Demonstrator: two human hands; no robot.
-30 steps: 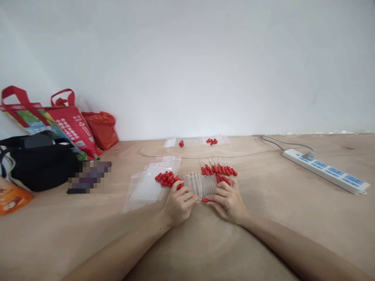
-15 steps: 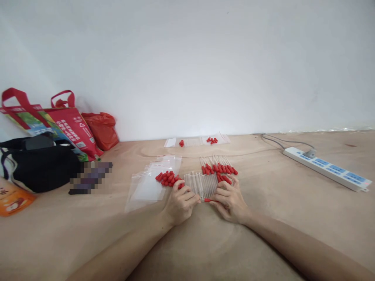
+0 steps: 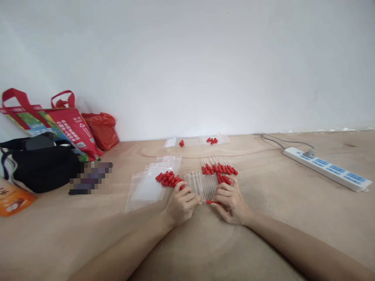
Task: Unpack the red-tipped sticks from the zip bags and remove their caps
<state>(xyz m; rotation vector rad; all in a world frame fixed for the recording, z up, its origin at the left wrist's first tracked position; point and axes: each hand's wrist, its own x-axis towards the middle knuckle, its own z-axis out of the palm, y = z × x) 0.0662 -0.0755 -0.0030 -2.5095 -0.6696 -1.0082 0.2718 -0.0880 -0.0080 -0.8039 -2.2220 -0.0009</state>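
Note:
Between its thumb and fingers, my left hand (image 3: 184, 205) pinches one end of a thin clear dropper tube. My right hand (image 3: 233, 201) is closed on a red rubber bulb (image 3: 209, 202) that sits against the tube's other end. Behind and between the hands lies a row of clear tubes (image 3: 202, 185). A heap of loose red bulbs (image 3: 168, 178) touches the left fingertips. A few red bulbs (image 3: 223, 179) lie just past the right fingers. Farther back are several droppers (image 3: 219, 168) with bulbs on, their tubes pointing away.
Clear zip bags (image 3: 146, 189) lie flat at left. Near the wall, another bag (image 3: 191, 142) carries tubes and bulbs. A power strip (image 3: 326, 168) with a plugged-in cable lies at right. Shopping bags (image 3: 70, 127), a black bag (image 3: 43, 166) and an orange pack (image 3: 16, 199) crowd the left.
The red bulb in my right hand has shifted slightly right and toward me, and more of it shows. My left hand has barely moved.

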